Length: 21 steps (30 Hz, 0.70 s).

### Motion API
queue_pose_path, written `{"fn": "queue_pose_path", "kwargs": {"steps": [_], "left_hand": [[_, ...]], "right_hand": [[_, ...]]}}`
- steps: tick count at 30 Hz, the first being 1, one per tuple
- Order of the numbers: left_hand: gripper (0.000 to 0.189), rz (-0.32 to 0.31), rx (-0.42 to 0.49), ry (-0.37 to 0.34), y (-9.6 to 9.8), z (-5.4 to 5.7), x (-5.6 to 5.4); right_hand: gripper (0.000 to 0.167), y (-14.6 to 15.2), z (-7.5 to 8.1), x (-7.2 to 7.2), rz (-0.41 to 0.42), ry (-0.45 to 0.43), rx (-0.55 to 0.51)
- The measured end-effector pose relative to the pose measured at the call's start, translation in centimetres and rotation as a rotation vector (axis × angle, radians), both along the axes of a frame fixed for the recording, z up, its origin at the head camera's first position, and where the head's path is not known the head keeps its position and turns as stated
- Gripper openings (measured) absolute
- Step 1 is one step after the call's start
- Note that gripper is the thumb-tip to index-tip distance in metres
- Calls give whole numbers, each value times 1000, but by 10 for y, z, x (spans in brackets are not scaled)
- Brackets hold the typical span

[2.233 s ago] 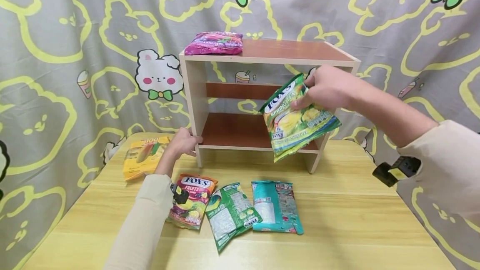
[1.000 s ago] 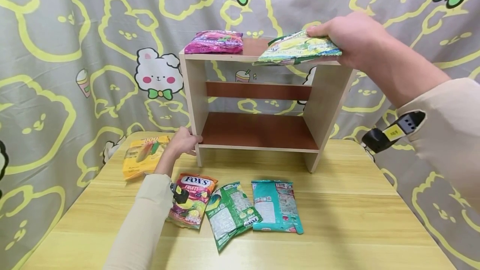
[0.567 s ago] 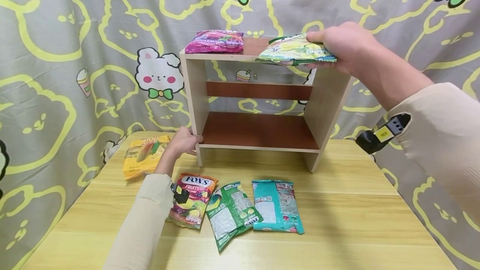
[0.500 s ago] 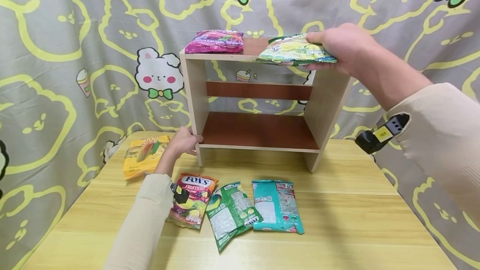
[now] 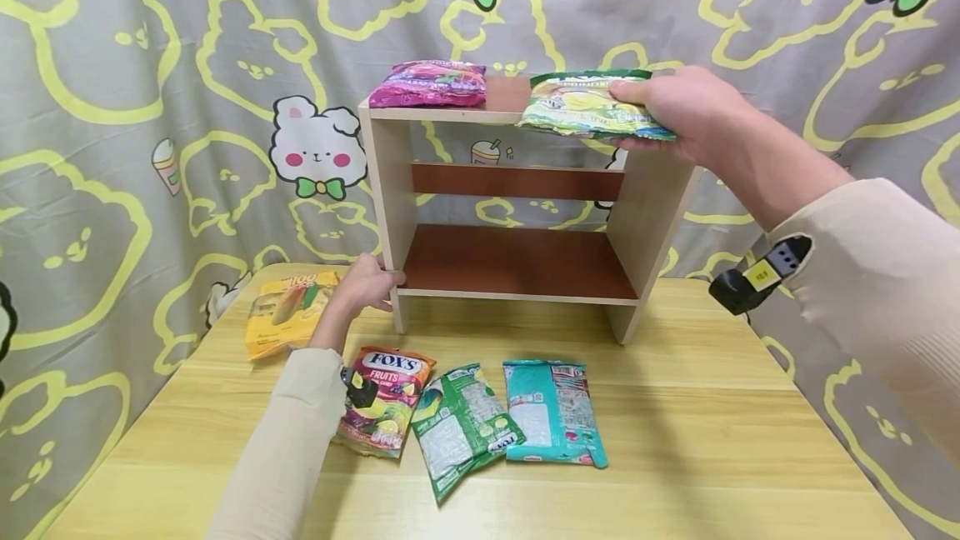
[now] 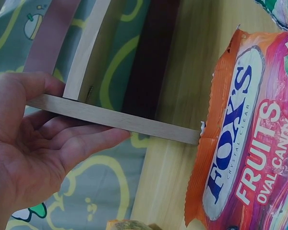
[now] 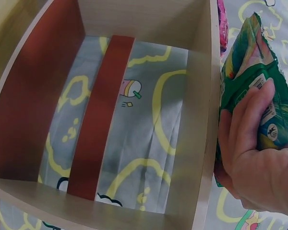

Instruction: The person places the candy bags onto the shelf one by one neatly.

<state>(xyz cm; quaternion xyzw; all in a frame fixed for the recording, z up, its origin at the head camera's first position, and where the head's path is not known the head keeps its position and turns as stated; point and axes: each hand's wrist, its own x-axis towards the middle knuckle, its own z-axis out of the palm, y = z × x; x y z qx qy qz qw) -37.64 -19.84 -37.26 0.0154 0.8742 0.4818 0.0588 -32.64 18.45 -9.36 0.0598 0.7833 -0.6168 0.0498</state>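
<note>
My right hand (image 5: 690, 111) grips a green and yellow candy bag (image 5: 585, 107) by its right side, thumb on top and fingers underneath. The bag lies nearly flat at the front edge of the top board of a small wooden shelf (image 5: 510, 261). In the right wrist view the fingers spread over the bag's green back (image 7: 249, 76). My left hand (image 5: 367, 282) holds the shelf's left side panel (image 6: 120, 120), thumb on the inner side and fingers on the outer. A magenta candy bag (image 5: 431, 84) rests on the top board's left end.
On the table (image 5: 675, 440) in front of the shelf lie a Fox's Fruits bag (image 5: 386, 398), a green bag (image 5: 465, 432) and a teal bag (image 5: 551, 415). A yellow bag (image 5: 288, 311) lies left of the shelf. A patterned curtain (image 5: 187, 40) hangs behind.
My right hand has raised the green and yellow bag from in front of the shelf to its top, laying it flatter. Lately the bag's near edge has tipped down slightly. The left hand stays put.
</note>
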Motion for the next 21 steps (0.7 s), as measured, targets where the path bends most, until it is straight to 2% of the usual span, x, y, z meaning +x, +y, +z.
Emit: {"fn": "queue_pose_path", "kwargs": {"steps": [3, 9, 13, 16, 18, 19, 21], "left_hand": [[44, -1, -2, 3, 0, 0, 0], [45, -1, -5, -3, 1, 2, 1], [45, 5, -13, -2, 1, 2, 1], [45, 7, -15, 1, 1, 2, 1], [45, 7, -15, -1, 0, 1, 0], [44, 7, -14, -1, 0, 1, 0], [42, 8, -12, -3, 0, 1, 0]], "right_hand": [[61, 3, 0, -1, -5, 4, -44], [70, 16, 5, -5, 83, -19, -316], [63, 19, 9, -3, 138, -17, -395], [69, 19, 10, 0, 144, -22, -405], [85, 18, 9, 3, 140, -25, -396], [91, 18, 8, 4, 144, -20, -374], [100, 18, 5, 8, 157, -1, -261]]}}
